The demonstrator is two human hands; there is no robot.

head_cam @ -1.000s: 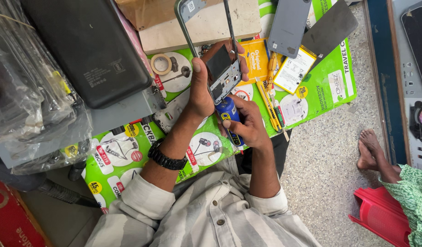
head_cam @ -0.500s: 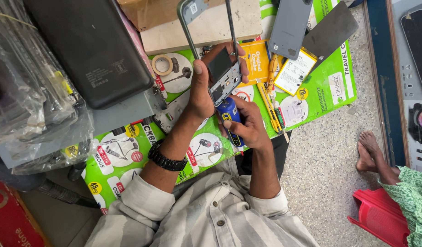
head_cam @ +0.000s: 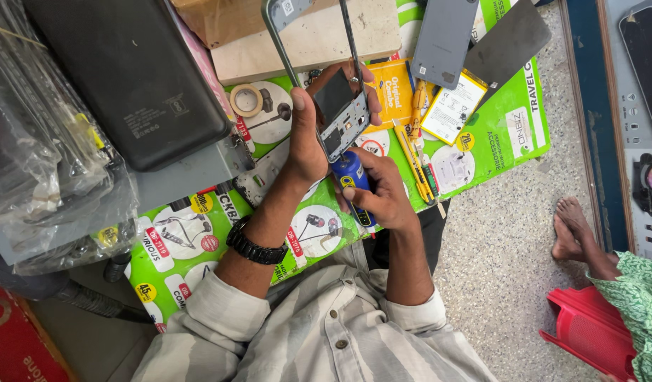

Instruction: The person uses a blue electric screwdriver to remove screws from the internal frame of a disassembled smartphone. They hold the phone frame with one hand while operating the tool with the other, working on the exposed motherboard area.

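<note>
1. A green printed sheet [head_cam: 510, 134] covers the work surface, a large black case [head_cam: 128, 78] lying at its upper left edge.
2. The left hand [head_cam: 308, 141], forearm angled up from a black wristband [head_cam: 254, 246], wraps around a stripped phone frame [head_cam: 319, 64]; the thumb lies along the frame's left rail and the fingers curl over from the far side, clamping it upright above the sheet.
3. The right hand [head_cam: 382, 194], wrist bent inward, closes around a blue-handled screwdriver [head_cam: 354, 180], fingers pressed tight on the handle, its tip hidden beneath the frame's lower end.
4. Yellow tweezers [head_cam: 411, 152] lie just right of both hands.
</note>
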